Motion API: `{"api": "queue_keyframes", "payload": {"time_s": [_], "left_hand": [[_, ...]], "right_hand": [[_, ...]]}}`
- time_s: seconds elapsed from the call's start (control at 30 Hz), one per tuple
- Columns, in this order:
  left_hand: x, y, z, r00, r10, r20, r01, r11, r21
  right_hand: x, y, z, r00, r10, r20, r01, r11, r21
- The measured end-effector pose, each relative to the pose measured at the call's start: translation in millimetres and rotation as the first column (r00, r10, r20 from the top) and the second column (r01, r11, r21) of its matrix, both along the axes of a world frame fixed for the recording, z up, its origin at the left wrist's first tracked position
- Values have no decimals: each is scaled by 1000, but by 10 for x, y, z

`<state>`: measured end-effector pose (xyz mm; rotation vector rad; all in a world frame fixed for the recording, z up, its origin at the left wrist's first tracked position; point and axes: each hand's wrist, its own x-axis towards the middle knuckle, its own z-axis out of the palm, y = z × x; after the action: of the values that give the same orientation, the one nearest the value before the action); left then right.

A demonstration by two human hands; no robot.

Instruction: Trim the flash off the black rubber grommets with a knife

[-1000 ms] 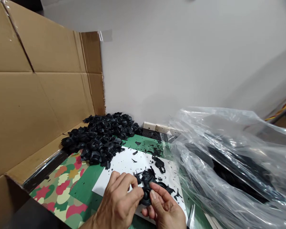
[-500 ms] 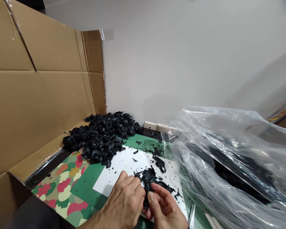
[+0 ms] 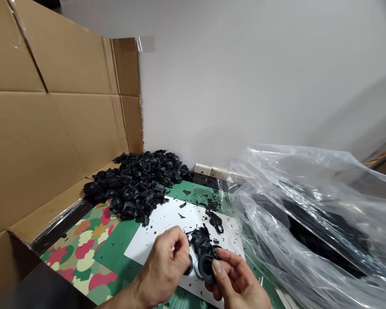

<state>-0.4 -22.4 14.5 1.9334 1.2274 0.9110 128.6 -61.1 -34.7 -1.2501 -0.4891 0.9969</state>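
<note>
In my right hand point(image 3: 236, 281) a round black rubber part point(image 3: 207, 268) with a ring-shaped rim and dark hollow centre is pinched between thumb and fingers. My left hand point(image 3: 165, 259) is a short way to its left, fingers curled closed. A small black piece point(image 3: 189, 265) shows at the left fingertips; whether it is held I cannot tell. Just beyond the hands, a clump of torn black scraps point(image 3: 200, 239) lies on a white sheet point(image 3: 167, 214). A flat black part with a ring end point(image 3: 216, 222) rests farther back on that sheet.
A large heap of ribbed black rubber parts point(image 3: 138, 182) sits at the back left against a cardboard wall point(image 3: 80, 124). A clear plastic bag point(image 3: 276, 171) of black parts fills the right side. Black crumbs dot the green mat point(image 3: 188, 189). Patterned paper point(image 3: 83, 249) lies left.
My hands have come apart, the left shifting slightly left. The round part in my right hand is now turned with its open face showing.
</note>
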Motion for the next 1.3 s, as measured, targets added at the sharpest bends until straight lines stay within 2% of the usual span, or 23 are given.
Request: {"api": "queue_keyframes", "payload": {"time_s": [0.07,0.17,0.23,0.33,0.43,0.57,0.77,1.0,1.13,1.3], "left_hand": [[-64,52,13,996,36,81,-24,989,-145],[-114,93,-3,997,55,50,-43,974,-224],[-111,85,-17,996,67,50,-56,977,-208],[-82,35,0,989,81,126,-70,994,-86],[-48,-35,61,989,11,148,-10,1000,-8],[3,-99,107,998,-54,-10,55,996,63],[6,-90,64,954,18,-300,51,974,222],[-10,-64,135,833,-29,-553,299,863,406],[18,-43,116,768,-3,-641,398,786,473],[43,-36,67,740,-15,-673,455,748,483]], "right_hand": [[30,21,-12,1000,19,-23,-20,1000,-6],[29,45,-26,996,42,-77,-42,999,-1],[11,55,-10,990,59,-130,-59,998,5],[-16,62,44,974,100,-205,-99,995,12],[-33,65,81,965,132,-225,-132,991,17],[-41,69,46,967,161,-196,-159,987,29],[-47,68,-49,973,127,-194,-120,992,47],[-68,69,-37,952,127,-278,-119,992,46],[-58,55,-65,984,111,-141,-107,994,40],[-77,35,-153,991,81,105,-84,996,23]]}}
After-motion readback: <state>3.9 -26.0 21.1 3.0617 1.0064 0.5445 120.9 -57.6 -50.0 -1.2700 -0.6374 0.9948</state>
